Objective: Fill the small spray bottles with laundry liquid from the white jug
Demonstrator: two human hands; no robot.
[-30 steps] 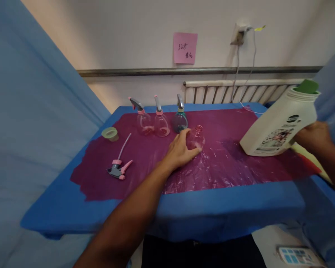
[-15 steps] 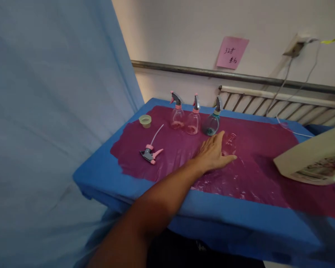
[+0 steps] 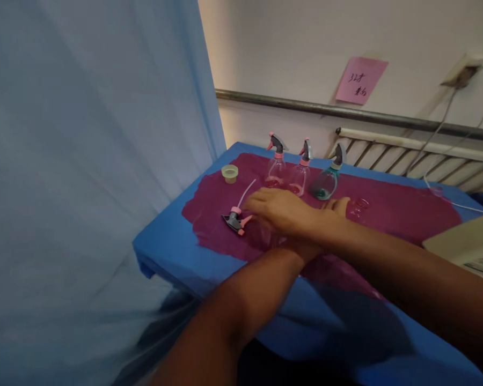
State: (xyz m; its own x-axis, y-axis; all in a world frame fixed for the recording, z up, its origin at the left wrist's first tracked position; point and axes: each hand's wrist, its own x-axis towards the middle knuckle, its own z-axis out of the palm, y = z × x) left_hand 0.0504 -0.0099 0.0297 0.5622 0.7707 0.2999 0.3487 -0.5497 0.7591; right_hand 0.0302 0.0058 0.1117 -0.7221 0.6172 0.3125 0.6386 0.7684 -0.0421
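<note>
My right arm crosses over my left from the right side. My right hand [image 3: 279, 210], palm down with fingers stretched out, is beside a loose grey-and-pink trigger spray head [image 3: 235, 220] and holds nothing I can see. The spray head lies on its side with its thin tube pointing away. Partly hidden under my right forearm, my left hand [image 3: 335, 206] has its fingers at the left side of a clear open-necked bottle [image 3: 360, 208] and grips it. Behind stand two clear spray bottles with pink collars [image 3: 275, 172] [image 3: 300, 177] and a teal spray bottle [image 3: 325, 182].
A small pale-yellow cup [image 3: 229, 173] stands at the back left of the purple sheet [image 3: 209, 214] on the blue-covered table [image 3: 165, 241]. A large cream jug [image 3: 467, 238] is at right. A blue curtain [image 3: 84, 161] hangs at left; a radiator [image 3: 386, 155] is behind.
My right hand has come in from the right, crossing over my left arm towards the loose spray head. My left hand stays by the clear bottle. The view has shifted left.
</note>
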